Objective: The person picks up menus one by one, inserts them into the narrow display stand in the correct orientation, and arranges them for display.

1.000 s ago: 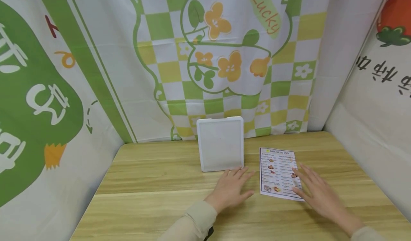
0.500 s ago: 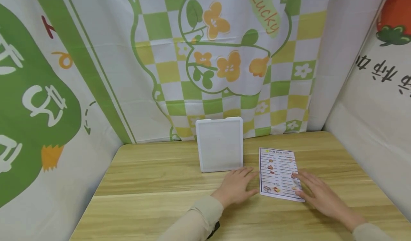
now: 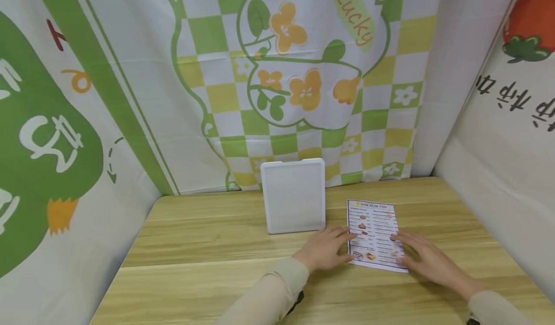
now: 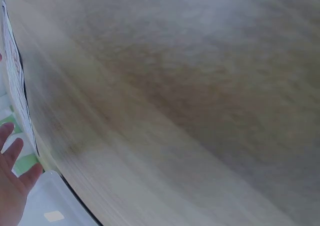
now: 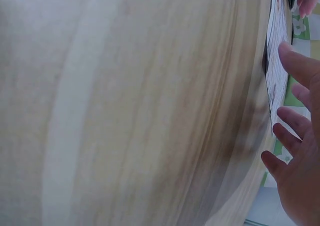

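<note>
A printed menu sheet (image 3: pixel 376 238) with small food pictures and a dark border lies flat on the wooden table. At its left edge is my left hand (image 3: pixel 325 249), fingers loosely spread and fingertips overlapping the paper. My right hand (image 3: pixel 431 262) reaches over the sheet's right edge, fingers extended and thumb near the lower corner. Neither hand grips it. Just beyond the left hand a white rectangular frame (image 3: pixel 294 197) stands upright. In the right wrist view the right hand (image 5: pixel 302 136) has its fingers apart beside the menu sheet (image 5: pixel 278 56).
The wooden table (image 3: pixel 195 257) ends at a back wall hung with a checkered cloth (image 3: pixel 264 137) showing flowers and the word Lucky. Printed cloths also hang along the left and right sides.
My left hand has moved right, from in front of the white frame to the menu sheet's left edge. The right hand stays by the right edge, and the head view has shifted slightly.
</note>
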Motion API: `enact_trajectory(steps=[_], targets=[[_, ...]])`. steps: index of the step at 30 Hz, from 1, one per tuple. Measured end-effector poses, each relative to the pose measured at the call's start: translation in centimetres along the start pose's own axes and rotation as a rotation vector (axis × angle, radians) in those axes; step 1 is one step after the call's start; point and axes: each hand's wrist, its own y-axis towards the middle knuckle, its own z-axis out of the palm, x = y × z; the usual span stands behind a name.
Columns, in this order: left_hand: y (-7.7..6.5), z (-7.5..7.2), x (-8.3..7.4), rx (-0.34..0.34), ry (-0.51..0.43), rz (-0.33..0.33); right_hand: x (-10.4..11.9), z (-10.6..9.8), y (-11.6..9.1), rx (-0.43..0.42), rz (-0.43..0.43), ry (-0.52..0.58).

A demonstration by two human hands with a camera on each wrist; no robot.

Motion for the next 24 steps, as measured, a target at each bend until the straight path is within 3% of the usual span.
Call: enact_trajectory(steps=[9,24], targets=[[1.0,0.6,-0.1,0.038,0.030,0.027,-0.4,0.3,0.5,0.059,0.032,-0.025],[1.7,1.3,-0.4,0.074,-0.033,-0.081,-0.7,0.0,0.6,0.112,0.028,0.029]])
